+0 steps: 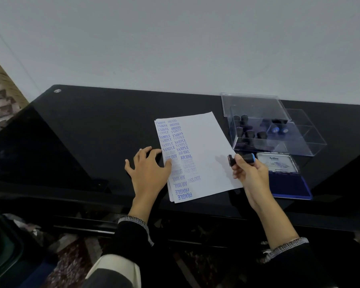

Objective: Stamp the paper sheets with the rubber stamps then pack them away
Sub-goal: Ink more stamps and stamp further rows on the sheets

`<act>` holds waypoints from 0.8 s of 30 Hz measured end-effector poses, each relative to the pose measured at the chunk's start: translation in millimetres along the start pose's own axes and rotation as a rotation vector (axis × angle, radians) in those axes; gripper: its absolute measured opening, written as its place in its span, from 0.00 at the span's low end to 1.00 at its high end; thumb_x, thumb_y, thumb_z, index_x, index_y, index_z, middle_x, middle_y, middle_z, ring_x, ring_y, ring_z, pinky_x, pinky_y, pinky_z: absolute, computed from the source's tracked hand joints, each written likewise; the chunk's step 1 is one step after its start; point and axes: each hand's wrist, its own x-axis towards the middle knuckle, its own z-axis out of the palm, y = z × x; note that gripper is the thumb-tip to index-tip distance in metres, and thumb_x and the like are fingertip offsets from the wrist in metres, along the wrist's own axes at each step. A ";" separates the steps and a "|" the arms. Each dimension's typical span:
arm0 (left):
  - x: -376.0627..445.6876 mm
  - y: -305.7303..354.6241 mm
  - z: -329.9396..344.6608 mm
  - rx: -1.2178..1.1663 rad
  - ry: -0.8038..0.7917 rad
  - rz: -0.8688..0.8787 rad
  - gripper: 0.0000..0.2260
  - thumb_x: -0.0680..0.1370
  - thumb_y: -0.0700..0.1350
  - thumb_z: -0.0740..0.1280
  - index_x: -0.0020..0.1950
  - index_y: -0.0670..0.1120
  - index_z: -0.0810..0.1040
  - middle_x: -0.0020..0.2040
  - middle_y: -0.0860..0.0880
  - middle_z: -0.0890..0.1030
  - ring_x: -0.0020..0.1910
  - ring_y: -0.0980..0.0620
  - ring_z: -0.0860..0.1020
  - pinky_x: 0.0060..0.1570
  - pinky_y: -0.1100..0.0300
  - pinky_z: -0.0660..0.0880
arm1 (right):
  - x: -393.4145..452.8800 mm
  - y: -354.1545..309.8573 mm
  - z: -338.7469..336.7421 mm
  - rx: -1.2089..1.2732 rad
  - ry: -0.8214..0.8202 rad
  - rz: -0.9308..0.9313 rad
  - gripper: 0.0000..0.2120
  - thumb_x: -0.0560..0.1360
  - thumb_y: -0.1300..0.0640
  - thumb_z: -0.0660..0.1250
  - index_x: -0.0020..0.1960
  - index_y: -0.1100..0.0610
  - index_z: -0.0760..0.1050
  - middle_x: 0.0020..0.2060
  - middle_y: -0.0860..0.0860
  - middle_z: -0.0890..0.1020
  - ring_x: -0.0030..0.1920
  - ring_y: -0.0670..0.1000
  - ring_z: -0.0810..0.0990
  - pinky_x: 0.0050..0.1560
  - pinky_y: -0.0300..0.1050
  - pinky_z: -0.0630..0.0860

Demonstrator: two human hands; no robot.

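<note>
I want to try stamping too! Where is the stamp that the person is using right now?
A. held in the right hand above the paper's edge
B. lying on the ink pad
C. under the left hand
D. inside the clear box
A: the right hand grips the blue-topped rubber stamp above the right edge of the paper sheets, while the left hand rests on the paper's left edge.

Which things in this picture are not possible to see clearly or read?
Head view, only one camera:
- Stamp in the right hand: its rubber face is turned away, so its word is unknown.
- Ink pad lid label: print too small to read beyond the brand.
- Stamps in the clear box: dark, blurred behind plastic; exact count unclear.
- Paper sheets: the left hand covers some prints; lower sheets are hidden by the top one.
</note>
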 end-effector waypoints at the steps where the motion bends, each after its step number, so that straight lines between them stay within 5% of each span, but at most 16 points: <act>1: -0.1 0.1 0.2 0.001 -0.001 0.002 0.19 0.75 0.60 0.64 0.63 0.55 0.75 0.70 0.55 0.67 0.74 0.53 0.58 0.72 0.41 0.43 | -0.5 1.2 0.5 0.003 0.008 -0.006 0.03 0.76 0.62 0.66 0.44 0.61 0.76 0.30 0.54 0.78 0.30 0.48 0.74 0.33 0.38 0.74; 8: -1.3 3.0 -0.2 0.048 -0.052 0.011 0.20 0.78 0.58 0.61 0.68 0.53 0.71 0.73 0.51 0.65 0.76 0.49 0.55 0.72 0.38 0.42 | -5.4 7.3 -0.8 -0.285 -0.021 -0.166 0.03 0.76 0.62 0.66 0.45 0.55 0.77 0.37 0.52 0.82 0.36 0.49 0.81 0.44 0.42 0.79; 13: -1.3 30.3 -2.9 0.100 -0.078 0.036 0.22 0.80 0.46 0.61 0.73 0.50 0.63 0.75 0.49 0.62 0.77 0.44 0.52 0.71 0.36 0.43 | -6.7 -1.8 -16.1 -0.686 0.019 -0.405 0.06 0.75 0.60 0.68 0.50 0.53 0.76 0.38 0.48 0.81 0.37 0.39 0.78 0.36 0.27 0.71; 16: -0.9 68.2 5.5 0.007 -0.055 0.179 0.17 0.80 0.44 0.62 0.69 0.52 0.69 0.73 0.52 0.65 0.75 0.50 0.57 0.73 0.40 0.44 | -2.9 -16.1 -27.1 -0.659 0.102 -0.446 0.07 0.74 0.60 0.69 0.50 0.53 0.74 0.38 0.47 0.79 0.39 0.41 0.78 0.36 0.27 0.72; 19: -1.3 104.3 24.8 -0.236 -0.088 0.341 0.13 0.80 0.44 0.62 0.64 0.51 0.74 0.68 0.52 0.72 0.67 0.51 0.69 0.71 0.43 0.58 | 5.5 -27.8 -43.8 -0.624 0.191 -0.449 0.06 0.75 0.60 0.68 0.51 0.55 0.75 0.37 0.48 0.80 0.38 0.45 0.79 0.36 0.28 0.72; 21: -2.2 120.1 40.5 -0.324 -0.121 0.426 0.14 0.80 0.45 0.62 0.66 0.48 0.73 0.66 0.52 0.74 0.64 0.51 0.72 0.67 0.47 0.66 | 9.8 -33.8 -57.5 -0.631 0.228 -0.447 0.07 0.75 0.58 0.68 0.52 0.54 0.75 0.38 0.49 0.80 0.37 0.45 0.78 0.37 0.30 0.72; 24: -5.2 133.1 57.4 -0.362 -0.198 0.448 0.17 0.82 0.47 0.60 0.71 0.49 0.68 0.69 0.52 0.71 0.66 0.53 0.70 0.67 0.60 0.64 | 14.3 -40.6 -74.2 -0.615 0.242 -0.433 0.07 0.76 0.59 0.67 0.54 0.54 0.76 0.38 0.49 0.79 0.34 0.40 0.77 0.34 0.27 0.70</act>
